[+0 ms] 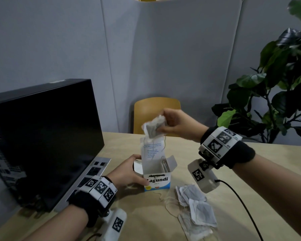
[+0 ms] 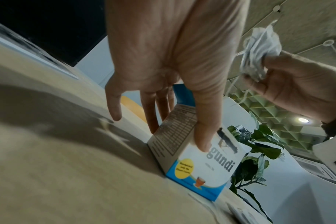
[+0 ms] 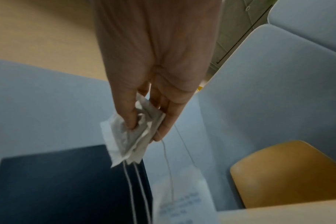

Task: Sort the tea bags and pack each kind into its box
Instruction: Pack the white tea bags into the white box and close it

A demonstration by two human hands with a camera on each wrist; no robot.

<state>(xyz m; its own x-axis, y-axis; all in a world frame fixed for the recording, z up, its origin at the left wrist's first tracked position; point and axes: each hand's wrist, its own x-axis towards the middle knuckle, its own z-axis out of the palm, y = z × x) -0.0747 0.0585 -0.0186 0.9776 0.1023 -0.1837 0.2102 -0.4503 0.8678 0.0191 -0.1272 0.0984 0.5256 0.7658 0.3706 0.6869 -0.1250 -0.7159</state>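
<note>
White-and-blue Lagundi box (image 1: 157, 178) upright on the desk (image 1: 146, 223), lid flap raised, gripped at its side by the left hand (image 1: 129, 173). Bunch of tea bags (image 1: 154, 126) pinched in the right hand (image 1: 177, 123) just above the open box, strings dangling. More tea bags (image 1: 196, 209) loose on the desk beside the box.

Grey padded partition panels (image 1: 163, 58) fill the upper frame behind a pale wooden table (image 1: 142, 221). A yellow-ochre chair back (image 1: 155, 108) shows at centre, past the table's far edge. At right stands a leafy green plant (image 1: 276, 94). In the left wrist view, a ceiling lamp (image 2: 303, 120) glows at right.
</note>
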